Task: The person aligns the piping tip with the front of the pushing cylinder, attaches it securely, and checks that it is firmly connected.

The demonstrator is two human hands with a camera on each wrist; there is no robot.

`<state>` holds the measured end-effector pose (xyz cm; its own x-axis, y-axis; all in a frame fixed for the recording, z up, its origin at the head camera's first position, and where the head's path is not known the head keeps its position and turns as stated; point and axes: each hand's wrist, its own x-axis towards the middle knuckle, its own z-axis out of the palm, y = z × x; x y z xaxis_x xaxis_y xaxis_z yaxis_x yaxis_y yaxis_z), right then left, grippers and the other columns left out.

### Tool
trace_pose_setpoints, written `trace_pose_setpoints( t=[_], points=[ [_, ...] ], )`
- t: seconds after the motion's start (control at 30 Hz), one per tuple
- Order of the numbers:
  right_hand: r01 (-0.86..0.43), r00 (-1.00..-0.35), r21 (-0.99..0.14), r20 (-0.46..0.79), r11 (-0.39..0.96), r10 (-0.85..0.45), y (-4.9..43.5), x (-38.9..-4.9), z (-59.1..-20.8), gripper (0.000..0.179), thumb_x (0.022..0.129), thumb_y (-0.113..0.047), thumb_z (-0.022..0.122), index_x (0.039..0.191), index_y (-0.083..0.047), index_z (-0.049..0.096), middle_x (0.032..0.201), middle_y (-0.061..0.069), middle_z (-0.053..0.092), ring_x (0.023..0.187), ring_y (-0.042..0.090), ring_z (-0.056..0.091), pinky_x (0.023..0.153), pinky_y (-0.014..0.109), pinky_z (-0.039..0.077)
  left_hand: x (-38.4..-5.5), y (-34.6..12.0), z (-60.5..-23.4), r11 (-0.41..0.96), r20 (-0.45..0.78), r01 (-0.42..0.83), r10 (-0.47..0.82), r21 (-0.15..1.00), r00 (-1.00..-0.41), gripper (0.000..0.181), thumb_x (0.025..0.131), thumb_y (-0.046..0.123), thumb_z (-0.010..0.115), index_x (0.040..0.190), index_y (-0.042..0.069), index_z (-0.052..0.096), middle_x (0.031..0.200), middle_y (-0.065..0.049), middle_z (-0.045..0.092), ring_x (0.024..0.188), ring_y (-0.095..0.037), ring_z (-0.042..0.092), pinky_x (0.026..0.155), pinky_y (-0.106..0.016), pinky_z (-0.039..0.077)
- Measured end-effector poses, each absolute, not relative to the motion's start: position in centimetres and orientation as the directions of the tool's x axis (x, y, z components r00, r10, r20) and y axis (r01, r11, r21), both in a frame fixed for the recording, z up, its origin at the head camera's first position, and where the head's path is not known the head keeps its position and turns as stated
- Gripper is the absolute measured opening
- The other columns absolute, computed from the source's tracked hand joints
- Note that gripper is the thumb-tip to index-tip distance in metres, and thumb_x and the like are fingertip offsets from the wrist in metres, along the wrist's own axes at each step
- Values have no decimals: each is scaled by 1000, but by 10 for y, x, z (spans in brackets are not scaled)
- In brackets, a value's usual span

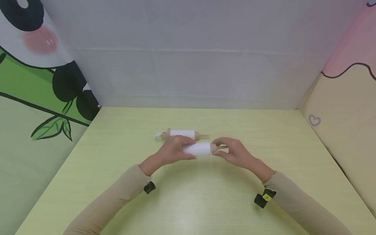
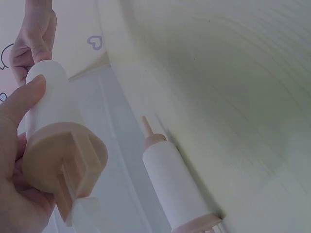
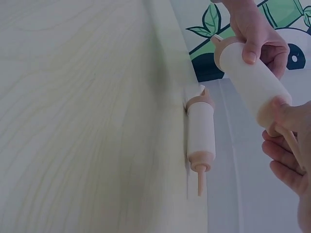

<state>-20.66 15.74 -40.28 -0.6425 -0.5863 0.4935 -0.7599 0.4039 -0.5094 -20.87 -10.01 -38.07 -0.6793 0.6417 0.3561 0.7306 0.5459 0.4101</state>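
Note:
A white syringe-shaped tube [image 1: 199, 149] with beige ends is held sideways between the hands. My left hand [image 1: 175, 149] grips its barrel, the thumb on the near side. At the other end my right hand [image 1: 235, 151] pinches the beige collar by the thin nozzle. The left wrist view shows the wide beige flange [image 2: 43, 158] with prongs and a pale piece sticking out of it. A second, similar syringe-shaped tube [image 3: 200, 128] lies on the table just behind, its nozzle also to the right in the head view; no hand holds it.
The pale wood-grain table [image 1: 188, 202] reaches back to a grey-white wall panel [image 1: 188, 75]. Printed side panels stand left and right, with a leaf drawing [image 1: 53, 128] on one and a heart [image 1: 314, 120] on the other. Each wrist carries a small black camera.

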Motion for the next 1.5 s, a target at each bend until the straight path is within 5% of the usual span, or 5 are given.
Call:
trace_pose_setpoints(
  t=[0.37,0.63,0.93,1.17,1.5],
  points=[
    [-772,-635,-480,553,416,-540,160,-206,-403,30,72,-11,76,99,-4,64,94,5,67,85,18,65,68,32,53,-212,-111,-377,612,346,722,633,323,-692,52,61,39,81,103,11,67,97,-2,67,86,-17,62,80,-49,43],
    [-765,-642,-503,543,403,-541,162,-206,-405,29,73,-11,75,100,-4,64,95,6,67,85,18,65,68,31,53,-210,-114,-381,616,339,739,657,274,-673,47,62,32,82,101,10,67,93,-2,68,81,-15,62,69,-31,49],
    [-820,-573,-336,485,464,-661,164,-205,-411,36,73,-20,75,104,-7,62,98,3,66,87,18,62,71,31,51,-205,-115,-388,589,395,782,680,207,-617,43,60,26,82,94,5,69,88,-3,68,78,-17,63,67,-30,50],
    [-801,-597,-386,451,458,-664,160,-198,-419,32,76,-16,72,103,-3,60,97,6,64,88,18,61,72,30,51,-204,-115,-394,592,340,775,698,222,-630,41,62,27,80,95,6,69,90,-2,68,80,-17,63,67,-30,50],
    [-898,-429,-207,605,388,-670,158,-203,-413,40,66,-7,78,100,-3,57,93,6,63,84,18,62,69,30,51,-206,-118,-393,563,276,717,673,411,-686,36,65,28,80,95,10,70,88,2,69,70,-7,60,62,-21,47]
  ],
)
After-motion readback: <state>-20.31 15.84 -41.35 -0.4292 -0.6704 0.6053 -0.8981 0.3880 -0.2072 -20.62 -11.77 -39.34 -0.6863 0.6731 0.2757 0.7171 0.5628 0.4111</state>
